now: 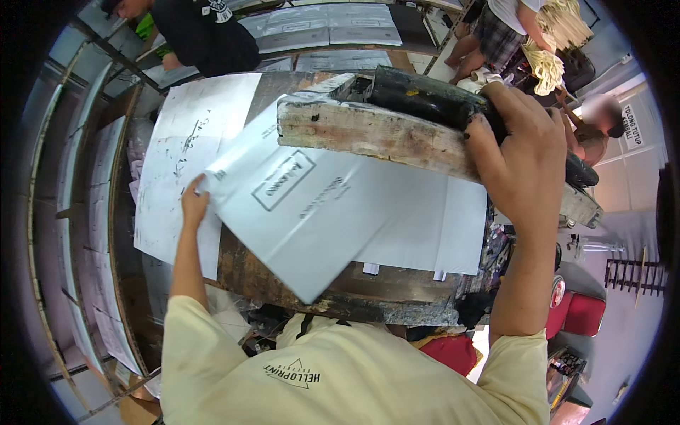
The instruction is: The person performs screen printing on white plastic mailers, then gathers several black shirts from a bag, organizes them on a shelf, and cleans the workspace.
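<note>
My left hand (193,203) pinches the left corner of a pale grey plastic mailing bag (304,237), printed with a dark boxed mark and small lines. The bag is slanted over the worktable, its near corner pointing toward me. My right hand (523,152) grips the worn wooden screen-printing frame (375,139), which is tilted up above the table. A black squeegee-like bar (425,95) lies along the frame under my right fingers. Beneath the frame, another pale plastic bag (446,230) rests flat on the table. The frame hides part of both bags.
The stained worktable (248,258) has a white ink-marked board (180,159) at its left. Shelves with pale bags (106,234) line the left side. More printed bags (329,28) lie on a far table, beside a person in black (202,35). Other people are at far right.
</note>
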